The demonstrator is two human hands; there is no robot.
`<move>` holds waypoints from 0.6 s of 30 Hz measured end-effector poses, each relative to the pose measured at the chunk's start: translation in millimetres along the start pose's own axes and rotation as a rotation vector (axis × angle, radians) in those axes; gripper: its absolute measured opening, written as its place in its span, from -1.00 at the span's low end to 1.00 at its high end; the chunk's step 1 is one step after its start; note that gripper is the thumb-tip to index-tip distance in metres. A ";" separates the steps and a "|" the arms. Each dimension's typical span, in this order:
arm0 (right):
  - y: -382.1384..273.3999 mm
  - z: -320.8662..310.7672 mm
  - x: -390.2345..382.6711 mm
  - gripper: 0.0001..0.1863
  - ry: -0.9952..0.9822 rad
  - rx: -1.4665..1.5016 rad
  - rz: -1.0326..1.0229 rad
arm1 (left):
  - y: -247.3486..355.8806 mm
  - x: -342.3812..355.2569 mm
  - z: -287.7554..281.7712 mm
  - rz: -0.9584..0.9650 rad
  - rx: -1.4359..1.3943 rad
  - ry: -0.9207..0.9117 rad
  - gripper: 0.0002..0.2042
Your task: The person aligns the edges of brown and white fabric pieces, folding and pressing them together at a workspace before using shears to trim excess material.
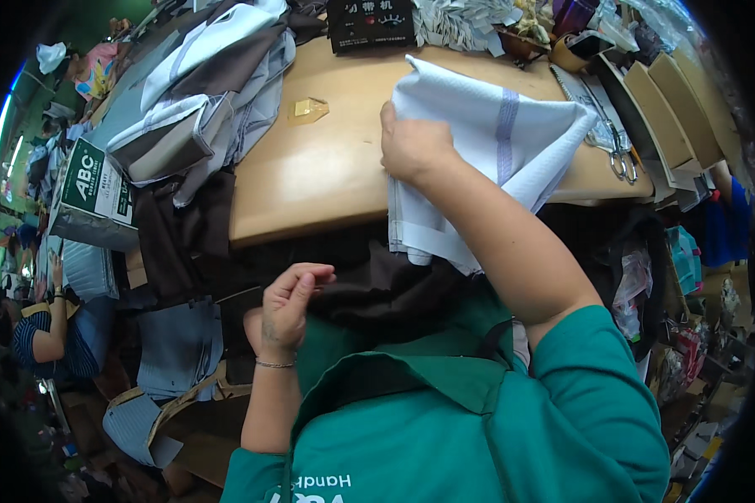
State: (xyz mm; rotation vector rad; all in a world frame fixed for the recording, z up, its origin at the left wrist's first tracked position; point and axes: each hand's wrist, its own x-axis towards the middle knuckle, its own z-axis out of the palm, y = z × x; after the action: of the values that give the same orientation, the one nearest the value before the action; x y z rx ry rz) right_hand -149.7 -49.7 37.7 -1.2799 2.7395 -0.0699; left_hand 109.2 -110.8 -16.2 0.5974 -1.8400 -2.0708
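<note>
**White cloth pinned flat at the tabletop's near edge, dark cloth pinched at the lap**

The right hand lies palm down on a folded white woven cloth with a pale purple stripe. Its fingers are spread and nearly flat, pressing rather than gripping, so nothing is closed inside it. The press looks meant to keep the fold from sliding: part of the cloth hangs over the near edge of the rounded wooden tabletop, below the wrist, and its weight would likely drag the rest off if nothing held it.

The left hand is well apart from the right, lower and nearer the body, off the tabletop. Its fingers are curled in, with fingertips and thumb drawn together on the edge of a dark brown cloth that lies across the lap. It reads as a light pinch on that cloth, though the exact contact is hard to make out against the dark fabric.

Beyond the right hand's fingertips, a pair of metal scissors rests near the far right of the tabletop. To the left of the right hand lies a small amber-coloured clear piece, alone on bare wood. Further left, a heap of grey and white folded fabric is stacked, seemingly kept within reach.
</note>
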 end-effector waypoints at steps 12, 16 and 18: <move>26.1 -121.3 -26.4 -0.70 0.731 1.230 -0.843 | 41.5 68.5 -58.7 0.107 -0.229 -0.060 -0.63; 36.1 -21.9 -28.8 -0.69 0.975 1.356 -0.446 | 66.2 75.3 -19.3 0.172 -0.213 -0.053 -0.53; 54.6 50.9 -37.9 -0.70 0.745 1.451 -0.156 | 55.9 96.9 -4.7 0.189 -0.117 -0.037 -0.46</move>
State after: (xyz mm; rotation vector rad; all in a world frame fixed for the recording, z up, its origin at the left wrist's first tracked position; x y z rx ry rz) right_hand -160.8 14.7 -14.5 -0.9539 1.8485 -2.3241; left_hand 25.0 -169.4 28.7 0.3438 -1.7083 -2.0581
